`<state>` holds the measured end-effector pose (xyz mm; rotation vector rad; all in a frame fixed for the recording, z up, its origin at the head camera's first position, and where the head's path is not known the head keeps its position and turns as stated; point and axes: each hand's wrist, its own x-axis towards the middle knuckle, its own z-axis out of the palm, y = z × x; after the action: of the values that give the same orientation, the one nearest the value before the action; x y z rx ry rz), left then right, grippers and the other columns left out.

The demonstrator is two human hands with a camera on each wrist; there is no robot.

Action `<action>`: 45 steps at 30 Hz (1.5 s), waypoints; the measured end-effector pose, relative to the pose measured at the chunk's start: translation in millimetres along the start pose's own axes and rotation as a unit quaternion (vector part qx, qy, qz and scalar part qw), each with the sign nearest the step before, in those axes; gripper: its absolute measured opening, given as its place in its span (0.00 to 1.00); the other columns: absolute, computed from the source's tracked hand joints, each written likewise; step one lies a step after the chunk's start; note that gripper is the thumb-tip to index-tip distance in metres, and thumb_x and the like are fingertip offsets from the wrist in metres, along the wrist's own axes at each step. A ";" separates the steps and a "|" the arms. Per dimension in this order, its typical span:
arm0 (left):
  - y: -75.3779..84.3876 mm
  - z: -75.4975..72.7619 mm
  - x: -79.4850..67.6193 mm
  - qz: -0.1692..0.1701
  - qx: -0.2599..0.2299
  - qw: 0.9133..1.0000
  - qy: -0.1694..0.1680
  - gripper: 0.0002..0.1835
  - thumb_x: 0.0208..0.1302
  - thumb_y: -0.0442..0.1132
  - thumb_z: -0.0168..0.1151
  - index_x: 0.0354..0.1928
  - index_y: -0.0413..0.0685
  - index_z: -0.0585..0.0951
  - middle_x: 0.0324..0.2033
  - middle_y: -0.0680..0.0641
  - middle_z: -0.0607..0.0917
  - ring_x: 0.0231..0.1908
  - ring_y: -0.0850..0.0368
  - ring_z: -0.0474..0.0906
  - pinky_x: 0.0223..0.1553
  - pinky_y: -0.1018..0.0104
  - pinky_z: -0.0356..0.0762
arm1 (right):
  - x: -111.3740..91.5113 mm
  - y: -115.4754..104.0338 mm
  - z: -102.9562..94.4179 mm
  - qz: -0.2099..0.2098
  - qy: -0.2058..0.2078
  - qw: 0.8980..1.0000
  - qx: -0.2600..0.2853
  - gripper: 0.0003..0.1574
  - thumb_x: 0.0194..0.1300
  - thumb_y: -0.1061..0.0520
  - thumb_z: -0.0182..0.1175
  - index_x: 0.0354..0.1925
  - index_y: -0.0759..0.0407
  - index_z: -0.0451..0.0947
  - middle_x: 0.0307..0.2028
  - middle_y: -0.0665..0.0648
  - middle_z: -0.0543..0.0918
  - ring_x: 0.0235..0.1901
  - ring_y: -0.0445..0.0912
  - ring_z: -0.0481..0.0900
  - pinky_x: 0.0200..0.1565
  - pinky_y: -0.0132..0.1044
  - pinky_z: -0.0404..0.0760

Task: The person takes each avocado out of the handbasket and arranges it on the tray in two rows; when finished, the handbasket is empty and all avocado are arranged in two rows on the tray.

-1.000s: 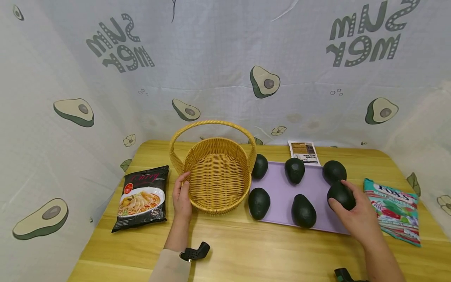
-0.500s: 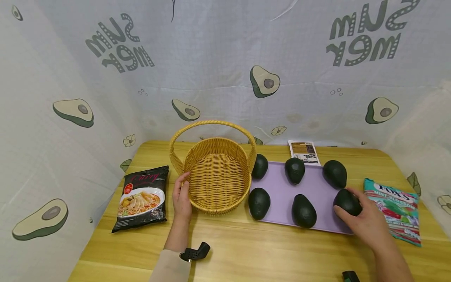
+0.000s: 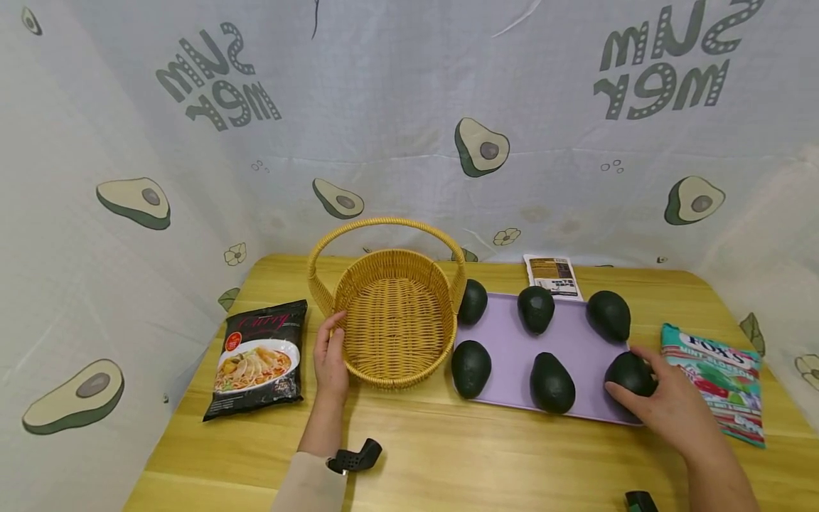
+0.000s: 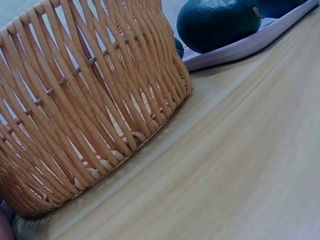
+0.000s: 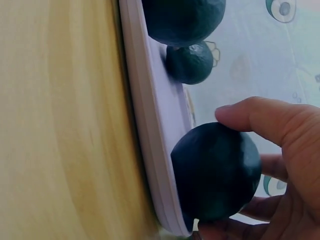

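My left hand point(image 3: 331, 363) holds the left side of a round yellow wicker basket point(image 3: 393, 331), its fingertips at the rim. The basket has a tall arched handle and nothing inside. In the left wrist view, the woven wall point(image 4: 90, 95) meets the table. My right hand point(image 3: 672, 405) has its thumb and fingers around a dark green avocado point(image 3: 628, 373) at the near right end of a lilac tray point(image 3: 505, 363). The right wrist view shows this avocado point(image 5: 215, 172) against the tray's edge. Several other avocados lie in two rows, including one point(image 3: 552, 384) near the front.
A black noodle packet point(image 3: 259, 359) lies left of the basket. A teal candy bag point(image 3: 716, 384) is right of the tray, close to my right hand. Behind the tray lies a small brown-and-white packet point(image 3: 553, 276). A printed cloth point(image 3: 409, 107) hangs behind the wooden table point(image 3: 473, 462).
My right hand has moved slightly right and toward me with its avocado. The avocado at the back right corner has turned a little. The left hand and basket have stayed put.
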<state>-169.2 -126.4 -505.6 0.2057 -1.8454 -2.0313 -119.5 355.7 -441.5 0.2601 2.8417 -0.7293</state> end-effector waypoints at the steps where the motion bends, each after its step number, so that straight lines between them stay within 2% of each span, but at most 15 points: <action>1: 0.1 0.1 0.0 0.000 0.000 1.000 0.000 0.20 0.80 0.35 0.42 0.65 0.36 0.74 0.68 0.35 0.73 0.71 0.52 0.64 0.71 0.60 0.58 | -0.1 0.7 -0.4 0.000 -0.007 1.000 -0.002 0.62 0.66 0.34 0.65 0.77 0.70 0.49 0.64 0.88 0.58 0.58 0.80 0.59 0.53 0.79 0.68; 9: 1.3 0.1 -0.7 -0.010 0.003 1.000 0.000 0.20 0.79 0.36 0.42 0.65 0.38 0.75 0.68 0.36 0.73 0.71 0.53 0.64 0.68 0.65 0.60 | -0.6 5.9 -6.6 -0.005 -0.052 0.998 -0.034 0.62 0.65 0.31 0.64 0.74 0.72 0.53 0.60 0.90 0.60 0.54 0.81 0.63 0.52 0.78 0.71; 16: 3.9 0.8 -1.6 -0.012 -0.002 1.000 0.003 0.20 0.79 0.35 0.42 0.65 0.38 0.75 0.68 0.37 0.73 0.69 0.58 0.66 0.66 0.72 0.62 | -1.5 6.3 -7.8 -0.004 -0.052 0.998 -0.043 0.61 0.63 0.30 0.64 0.73 0.70 0.55 0.59 0.89 0.61 0.52 0.79 0.65 0.49 0.76 0.74; 22: 4.3 1.1 -1.5 -0.008 -0.007 1.000 0.001 0.20 0.79 0.35 0.41 0.65 0.37 0.75 0.68 0.36 0.73 0.66 0.62 0.67 0.64 0.74 0.64 | -2.7 7.5 -6.7 -0.022 -0.039 0.998 -0.034 0.55 0.71 0.31 0.56 0.73 0.71 0.55 0.60 0.88 0.64 0.52 0.77 0.68 0.50 0.74 0.74; 26: 3.1 0.4 -1.1 -0.010 -0.004 1.000 0.000 0.20 0.78 0.34 0.41 0.65 0.37 0.75 0.69 0.37 0.73 0.68 0.60 0.66 0.67 0.70 0.62 | -3.1 9.3 -7.0 -0.026 -0.045 0.998 -0.021 0.51 0.75 0.34 0.52 0.75 0.71 0.53 0.61 0.87 0.64 0.52 0.76 0.71 0.50 0.72 0.74; 33: 1.2 -1.2 -0.9 -0.007 -0.006 1.000 -0.002 0.20 0.78 0.33 0.41 0.65 0.37 0.75 0.68 0.39 0.74 0.70 0.58 0.64 0.70 0.62 0.58 | -3.3 6.8 -8.7 -0.003 -0.056 0.998 -0.019 0.58 0.71 0.29 0.54 0.75 0.70 0.50 0.64 0.87 0.61 0.55 0.79 0.67 0.52 0.75 0.70; 40: 1.1 -1.3 -1.1 -0.010 -0.009 1.000 -0.005 0.20 0.79 0.35 0.41 0.65 0.37 0.74 0.68 0.38 0.73 0.69 0.58 0.64 0.69 0.65 0.59 | -3.8 4.2 -10.4 0.006 -0.052 0.998 -0.023 0.59 0.71 0.28 0.54 0.75 0.71 0.51 0.62 0.87 0.63 0.54 0.78 0.68 0.51 0.73 0.73; 45: 0.8 -0.8 -1.3 -0.004 -0.005 1.000 -0.005 0.20 0.79 0.35 0.41 0.65 0.37 0.74 0.68 0.37 0.73 0.72 0.53 0.63 0.71 0.59 0.57 | -4.8 4.8 -12.0 0.000 -0.039 0.999 -0.021 0.58 0.72 0.29 0.53 0.75 0.72 0.51 0.63 0.86 0.64 0.55 0.78 0.68 0.51 0.73 0.73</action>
<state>-167.5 -126.8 -505.2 0.2010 -1.8427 -2.0493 -115.6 365.1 -432.3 0.2217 2.7798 -0.6648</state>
